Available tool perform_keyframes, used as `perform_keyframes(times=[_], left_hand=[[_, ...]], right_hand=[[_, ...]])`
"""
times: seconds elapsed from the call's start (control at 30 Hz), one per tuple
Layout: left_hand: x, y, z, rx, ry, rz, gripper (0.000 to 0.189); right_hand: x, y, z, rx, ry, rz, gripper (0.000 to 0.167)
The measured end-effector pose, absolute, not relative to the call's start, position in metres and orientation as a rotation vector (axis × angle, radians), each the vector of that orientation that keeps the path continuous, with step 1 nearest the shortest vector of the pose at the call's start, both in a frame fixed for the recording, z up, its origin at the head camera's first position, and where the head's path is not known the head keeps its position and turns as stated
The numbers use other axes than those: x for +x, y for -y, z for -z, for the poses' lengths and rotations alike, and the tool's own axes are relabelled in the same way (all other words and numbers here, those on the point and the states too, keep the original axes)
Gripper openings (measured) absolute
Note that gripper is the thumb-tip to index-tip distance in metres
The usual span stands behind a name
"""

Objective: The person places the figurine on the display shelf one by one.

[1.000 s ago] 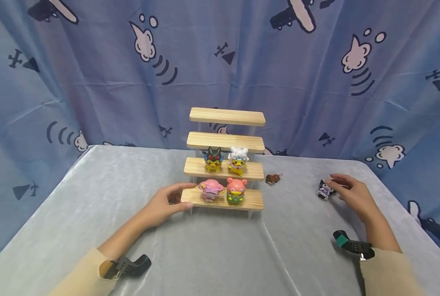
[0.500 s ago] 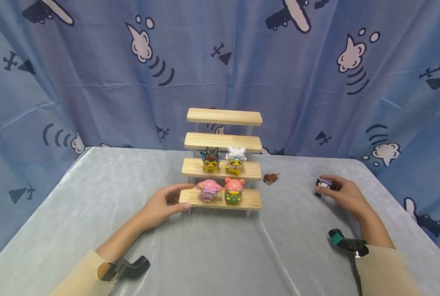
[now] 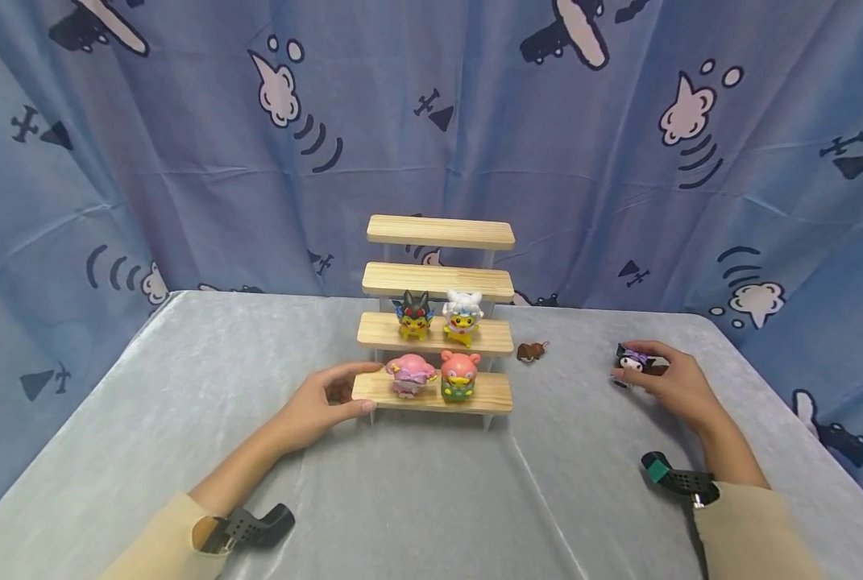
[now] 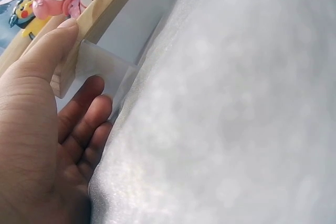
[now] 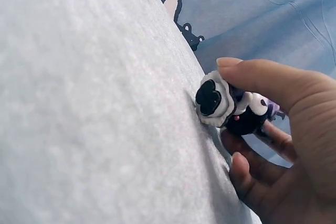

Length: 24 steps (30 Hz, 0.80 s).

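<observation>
A stepped wooden display stand (image 3: 438,278) rises in the middle of the table in the head view. My left hand (image 3: 325,400) grips the left end of its lowest shelf; in the left wrist view the thumb (image 4: 59,43) lies along the wood and the other fingers curl by the clear support. On that shelf sit a pink figurine (image 3: 410,376) and a red-and-green one (image 3: 459,376). My right hand (image 3: 681,387) pinches a small black, white and purple figurine (image 3: 631,362) at the right. The right wrist view shows its scalloped white base (image 5: 215,99) between thumb and fingers, tilted.
Two yellow figurines, one with a black hood (image 3: 414,316) and one with a white hood (image 3: 463,316), stand on the second shelf up. A small brown figurine (image 3: 531,351) lies right of the stand. Behind the table (image 3: 402,499) hangs a blue patterned curtain (image 3: 373,113).
My right hand has closed its thumb and fingers around the black and purple figurine, which has tipped and turned. The left hand has stayed at the stand.
</observation>
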<state>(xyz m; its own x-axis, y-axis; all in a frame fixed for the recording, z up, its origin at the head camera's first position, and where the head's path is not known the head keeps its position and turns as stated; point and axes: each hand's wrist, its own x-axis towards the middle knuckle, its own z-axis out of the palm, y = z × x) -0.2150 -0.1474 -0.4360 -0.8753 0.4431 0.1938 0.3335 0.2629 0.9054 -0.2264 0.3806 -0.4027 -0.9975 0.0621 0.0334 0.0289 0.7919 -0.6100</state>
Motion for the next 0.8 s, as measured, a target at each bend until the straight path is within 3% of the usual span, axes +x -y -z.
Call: perform_keyframes(times=[0.8], left_hand=[[-0.214, 0.147, 0.436, 0.727, -2.407, -1.699, 0.053]], right_hand=[[-0.226, -0.37, 0.415, 0.066, 2.751, -1.093, 0.063]])
